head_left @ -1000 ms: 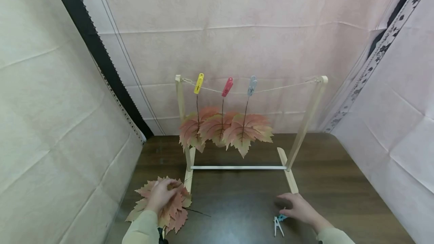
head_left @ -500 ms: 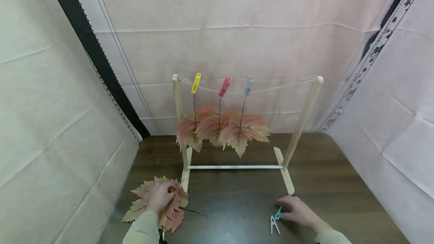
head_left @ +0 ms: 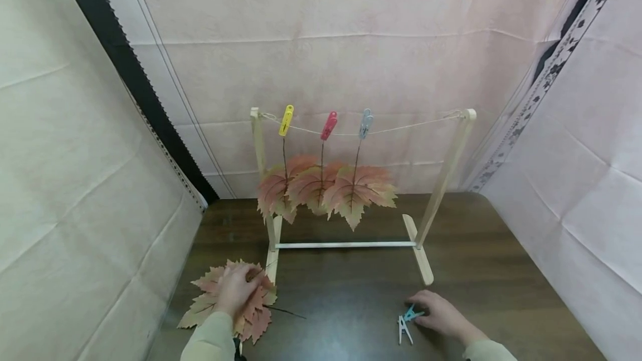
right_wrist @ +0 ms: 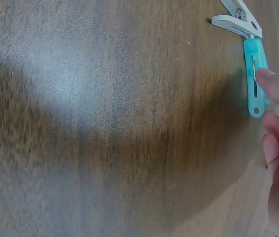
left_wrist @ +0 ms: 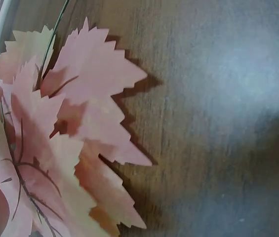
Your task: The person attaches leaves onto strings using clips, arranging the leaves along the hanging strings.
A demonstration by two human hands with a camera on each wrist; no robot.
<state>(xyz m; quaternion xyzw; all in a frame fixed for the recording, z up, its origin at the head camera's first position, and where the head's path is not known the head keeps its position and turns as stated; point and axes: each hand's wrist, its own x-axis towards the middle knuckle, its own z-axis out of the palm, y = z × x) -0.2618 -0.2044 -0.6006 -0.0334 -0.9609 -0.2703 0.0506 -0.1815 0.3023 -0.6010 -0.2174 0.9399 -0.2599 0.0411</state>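
Note:
On the table at front left lies a stack of pink and yellow-green artificial maple leaves (head_left: 208, 299). My left hand (head_left: 234, 291) rests over it, thumb and forefinger pinching a leaf by its thin dark stem; the left wrist view shows the fingertips at this stem (left_wrist: 3, 106). At front right my right hand (head_left: 442, 313) holds a turquoise clothespin (right_wrist: 254, 79) between thumb and fingers, its far end at a white clothespin (right_wrist: 235, 22) on the table. In the head view, the turquoise clothespin lies across the white one's top.
A wooden rack (head_left: 443, 183) with a string line (head_left: 401, 127) stands behind the hands. Yellow (head_left: 286, 120), red (head_left: 329, 126) and pale blue clothespins (head_left: 366, 123) hold hanging leaves (head_left: 357, 194) by their stems. Cloth walls (head_left: 351, 66) enclose the table (head_left: 346, 288).
My right fingers have closed on the turquoise clothespin and turned it, so more of it shows. The left hand stays at the leaves. The whole head view has shifted slightly.

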